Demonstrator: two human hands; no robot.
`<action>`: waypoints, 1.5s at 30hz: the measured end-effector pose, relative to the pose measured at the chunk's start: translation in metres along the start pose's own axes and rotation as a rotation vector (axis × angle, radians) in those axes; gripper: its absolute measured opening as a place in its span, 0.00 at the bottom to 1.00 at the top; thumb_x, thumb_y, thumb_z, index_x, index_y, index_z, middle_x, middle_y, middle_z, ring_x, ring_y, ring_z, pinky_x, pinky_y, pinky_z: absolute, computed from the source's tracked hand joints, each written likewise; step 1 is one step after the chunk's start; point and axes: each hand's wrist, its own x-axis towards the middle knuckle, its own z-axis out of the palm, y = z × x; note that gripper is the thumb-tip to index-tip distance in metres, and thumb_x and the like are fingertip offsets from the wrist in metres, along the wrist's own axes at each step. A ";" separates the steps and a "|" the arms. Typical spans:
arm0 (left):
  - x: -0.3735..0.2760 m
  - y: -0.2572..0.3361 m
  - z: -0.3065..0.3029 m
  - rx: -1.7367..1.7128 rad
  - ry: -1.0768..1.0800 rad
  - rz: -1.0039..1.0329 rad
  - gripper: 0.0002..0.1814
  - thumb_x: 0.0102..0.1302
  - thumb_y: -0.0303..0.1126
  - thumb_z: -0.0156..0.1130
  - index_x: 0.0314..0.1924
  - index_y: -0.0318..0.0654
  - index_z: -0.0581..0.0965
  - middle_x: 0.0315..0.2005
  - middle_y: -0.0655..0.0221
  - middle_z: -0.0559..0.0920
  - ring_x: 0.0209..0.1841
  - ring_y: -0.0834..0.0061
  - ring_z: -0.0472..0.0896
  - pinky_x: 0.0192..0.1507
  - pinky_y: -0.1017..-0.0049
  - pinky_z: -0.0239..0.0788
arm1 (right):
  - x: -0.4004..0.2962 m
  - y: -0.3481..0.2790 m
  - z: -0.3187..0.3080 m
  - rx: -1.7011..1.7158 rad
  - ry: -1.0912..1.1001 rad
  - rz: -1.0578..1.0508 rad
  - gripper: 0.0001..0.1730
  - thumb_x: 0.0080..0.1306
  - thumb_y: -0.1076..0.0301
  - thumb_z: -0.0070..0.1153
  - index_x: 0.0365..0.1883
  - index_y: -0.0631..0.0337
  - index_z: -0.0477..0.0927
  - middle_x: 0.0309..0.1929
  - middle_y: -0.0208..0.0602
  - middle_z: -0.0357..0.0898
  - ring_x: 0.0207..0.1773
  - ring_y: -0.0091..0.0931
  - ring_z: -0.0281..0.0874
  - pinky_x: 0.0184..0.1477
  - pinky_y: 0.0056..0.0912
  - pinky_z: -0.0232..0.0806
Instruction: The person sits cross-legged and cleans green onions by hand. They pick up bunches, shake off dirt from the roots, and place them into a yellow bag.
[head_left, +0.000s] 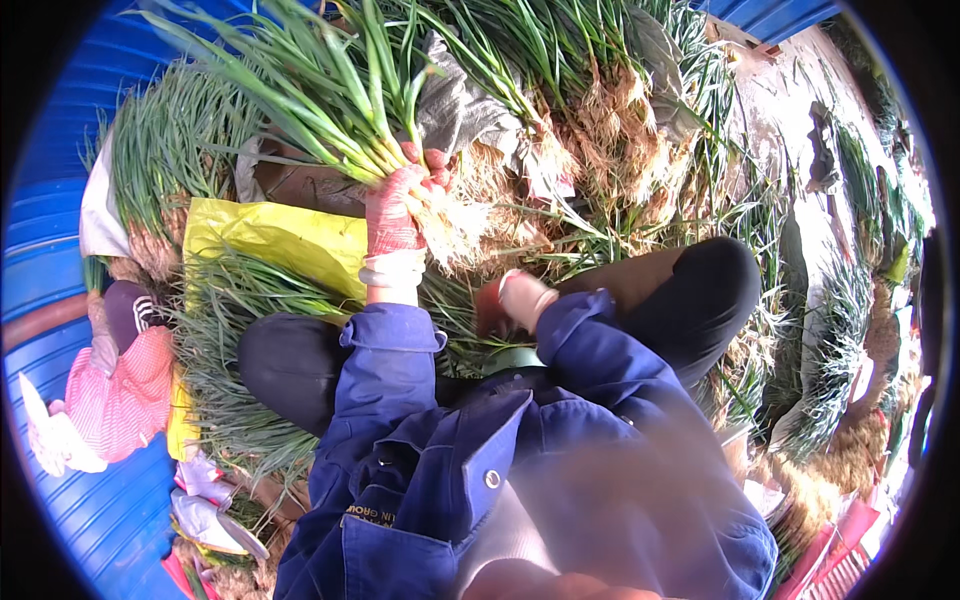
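My left hand (401, 202), in a red knit glove, is closed around the lower stems of a bunch of leafy green onion-like plants (330, 112). Their leaves fan up to the upper left, and their pale roots (454, 225) hang out on the right of the fist. My right hand (499, 304), also in a reddish glove, is low between my knees, over loose leaves; it is blurred and its fingers are hard to make out. Just below it, part of a green round object (514, 360) shows at my lap.
A yellow plastic sheet (281, 232) lies left of my left hand. Rooted green plants (615, 127) are heaped ahead, beside grey cloth (465, 105). More bundles (180, 142) stand at upper left. A person in pink checks (124, 397) is at far left, near blue corrugated metal (127, 517).
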 end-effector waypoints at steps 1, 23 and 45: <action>0.011 -0.010 -0.025 0.052 0.029 -0.030 0.14 0.59 0.25 0.58 0.45 0.44 0.72 0.38 0.58 0.79 0.36 0.71 0.77 0.40 0.72 0.72 | -0.019 0.004 -0.022 -0.024 -0.018 -0.012 0.21 0.65 0.53 0.54 0.49 0.56 0.80 0.40 0.38 0.84 0.41 0.31 0.83 0.42 0.41 0.74; 0.043 -0.062 -0.054 -0.108 0.141 -0.457 0.06 0.60 0.28 0.61 0.38 0.37 0.80 0.23 0.72 0.79 0.19 0.84 0.73 0.22 0.84 0.66 | -0.088 0.019 -0.061 0.349 1.291 0.242 0.11 0.63 0.62 0.60 0.39 0.59 0.82 0.32 0.36 0.80 0.34 0.32 0.77 0.39 0.34 0.69; 0.021 -0.078 -0.045 0.359 0.373 -0.470 0.08 0.57 0.31 0.65 0.35 0.35 0.81 0.21 0.75 0.75 0.22 0.82 0.70 0.25 0.83 0.61 | 0.002 0.053 -0.061 0.781 1.430 0.487 0.22 0.67 0.50 0.55 0.43 0.61 0.82 0.32 0.42 0.82 0.35 0.30 0.79 0.40 0.33 0.68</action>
